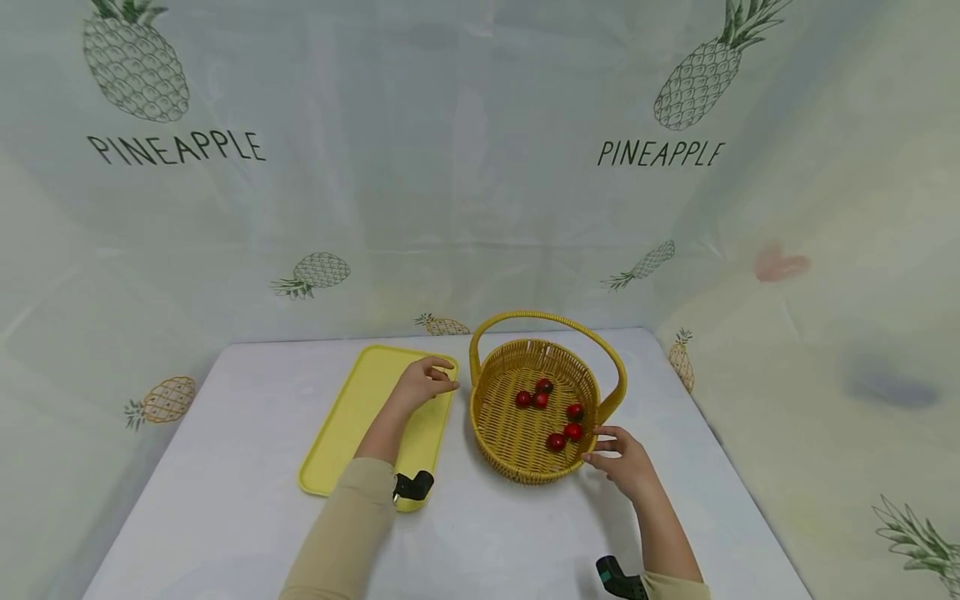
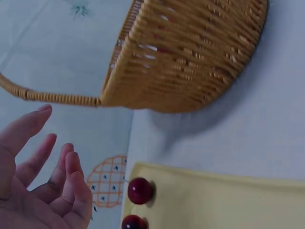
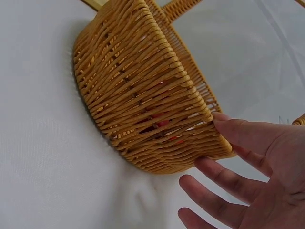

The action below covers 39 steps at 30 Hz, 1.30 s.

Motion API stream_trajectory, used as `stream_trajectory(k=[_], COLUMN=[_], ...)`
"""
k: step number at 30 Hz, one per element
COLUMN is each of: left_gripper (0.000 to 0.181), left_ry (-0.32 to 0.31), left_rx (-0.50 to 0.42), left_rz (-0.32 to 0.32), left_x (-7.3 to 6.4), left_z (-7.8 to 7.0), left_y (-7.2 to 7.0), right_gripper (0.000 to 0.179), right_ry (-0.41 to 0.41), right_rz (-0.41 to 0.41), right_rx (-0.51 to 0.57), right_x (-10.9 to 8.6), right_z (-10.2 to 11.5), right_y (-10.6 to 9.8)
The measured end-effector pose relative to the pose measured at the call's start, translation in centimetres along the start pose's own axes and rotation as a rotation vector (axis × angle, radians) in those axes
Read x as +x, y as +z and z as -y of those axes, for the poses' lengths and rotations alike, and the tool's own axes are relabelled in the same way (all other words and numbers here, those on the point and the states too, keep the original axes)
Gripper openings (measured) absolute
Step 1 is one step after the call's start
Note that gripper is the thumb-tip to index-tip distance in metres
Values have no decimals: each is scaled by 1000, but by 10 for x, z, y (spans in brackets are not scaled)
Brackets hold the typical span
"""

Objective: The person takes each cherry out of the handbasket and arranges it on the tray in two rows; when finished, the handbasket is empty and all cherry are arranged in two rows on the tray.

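Note:
A round wicker basket [image 1: 513,467] with a tall arched handle stands right of centre in the head view. Several dark red cherries [image 1: 573,431] lie on its woven bottom. My right hand [image 1: 626,467] pinches the basket's near right rim between thumb and index finger, the other fingers spread outside the wall. Over the far right part of a yellow tray [image 1: 352,408] hovers my left hand [image 1: 427,382], fingers loosely bent and nothing between them. Two cherries, one of them this cherry [image 2: 140,191], lie at the tray's end in the left wrist view; in the head view the left hand hides them.
Under everything is a white table [image 1: 480,542], its far edge against a hanging pale sheet [image 1: 420,200] printed with pineapples. The basket's handle [image 1: 551,315] arches high above the rim. Tray and basket stand side by side with a narrow gap between.

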<state>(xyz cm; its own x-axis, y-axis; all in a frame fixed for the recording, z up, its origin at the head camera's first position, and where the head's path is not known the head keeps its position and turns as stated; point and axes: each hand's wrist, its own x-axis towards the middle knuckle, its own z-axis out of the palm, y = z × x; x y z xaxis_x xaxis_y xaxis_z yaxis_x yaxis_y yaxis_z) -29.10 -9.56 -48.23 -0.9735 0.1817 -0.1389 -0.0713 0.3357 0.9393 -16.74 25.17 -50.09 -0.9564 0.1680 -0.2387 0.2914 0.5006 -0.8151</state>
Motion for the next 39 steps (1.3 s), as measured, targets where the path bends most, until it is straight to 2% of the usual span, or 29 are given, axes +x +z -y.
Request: stream_trajectory(k=[5, 11, 16, 20, 26, 33, 39], left_gripper=[35, 39, 37, 42, 43, 41, 45], left_ry=[13, 45, 105, 126, 102, 89, 10], left_rx=[44, 107, 175, 193, 201, 251, 212], left_rz=[82, 150, 197, 223, 258, 272, 291], left_x=[-7, -10, -8, -3, 6, 17, 26], left_z=[-13, -27, -31, -31, -32, -33, -33], left_y=[14, 35, 52, 63, 76, 88, 97], right_gripper=[52, 52, 52, 51, 51, 52, 51], right_ry=[-2, 0, 0, 4, 6, 3, 7], right_rz=[1, 2, 11, 10, 3, 8, 3], right_rx=[5, 8, 14, 16, 14, 12, 14], right_x=[1, 4, 5, 4, 4, 4, 2], right_z=[-1, -2, -2, -2, -3, -3, -3], right_y=[0, -1, -1, -1, 1, 1, -1])
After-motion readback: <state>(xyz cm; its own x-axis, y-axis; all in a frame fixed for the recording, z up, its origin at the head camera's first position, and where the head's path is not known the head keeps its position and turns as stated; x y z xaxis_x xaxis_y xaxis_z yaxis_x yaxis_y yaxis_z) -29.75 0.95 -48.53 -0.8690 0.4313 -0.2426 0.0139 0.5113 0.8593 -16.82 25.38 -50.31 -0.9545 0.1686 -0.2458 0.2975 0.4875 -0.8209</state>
